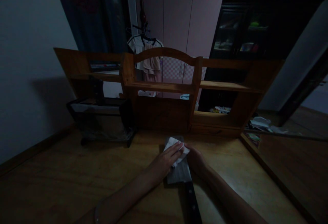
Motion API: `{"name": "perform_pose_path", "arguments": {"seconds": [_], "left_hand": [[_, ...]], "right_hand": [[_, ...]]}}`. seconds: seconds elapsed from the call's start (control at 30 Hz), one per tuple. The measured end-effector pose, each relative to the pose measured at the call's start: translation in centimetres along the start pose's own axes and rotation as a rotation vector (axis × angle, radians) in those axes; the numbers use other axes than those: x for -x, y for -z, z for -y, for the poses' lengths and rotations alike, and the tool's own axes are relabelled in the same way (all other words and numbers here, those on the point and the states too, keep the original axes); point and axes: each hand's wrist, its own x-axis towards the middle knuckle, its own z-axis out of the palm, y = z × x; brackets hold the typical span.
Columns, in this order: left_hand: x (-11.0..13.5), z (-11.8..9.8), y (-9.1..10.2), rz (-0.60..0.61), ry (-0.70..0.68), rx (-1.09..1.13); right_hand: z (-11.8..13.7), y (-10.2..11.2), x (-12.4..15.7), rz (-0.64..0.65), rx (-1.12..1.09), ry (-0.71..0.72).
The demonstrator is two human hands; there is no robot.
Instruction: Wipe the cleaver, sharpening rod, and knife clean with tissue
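A cleaver [180,173] lies on the wooden desk, its black handle [192,201] pointing toward me and its wide grey blade away. Across the upper part of the blade is a folded white tissue [172,142]. My left hand [170,158] presses the tissue against the metal, fingers together over it. On the blade's right side, my right hand [196,157] has curled fingers at the tissue's edge. Its fingertips are partly hidden, so whether they grip tissue or blade does not show.
A black-framed knife rack [102,121] with a dark-handled knife [97,89] in it stands at the left. Behind the hands rises a wooden shelf unit [161,86]. The desk's raised right edge [271,171] runs toward me. The room is dim.
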Motion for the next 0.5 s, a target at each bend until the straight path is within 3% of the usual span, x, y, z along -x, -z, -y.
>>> {"name": "perform_pose_path", "arguments": {"seconds": [0.23,0.5], "left_hand": [[0.0,-0.7,0.3,-0.041,0.067,-0.049],[0.4,-0.9,1.5,-0.084,0.267,-0.128]], "right_hand": [[0.0,0.3,0.0,0.001,0.049,0.038],[0.3,-1.0,0.1,0.052,0.101,-0.011]]}}
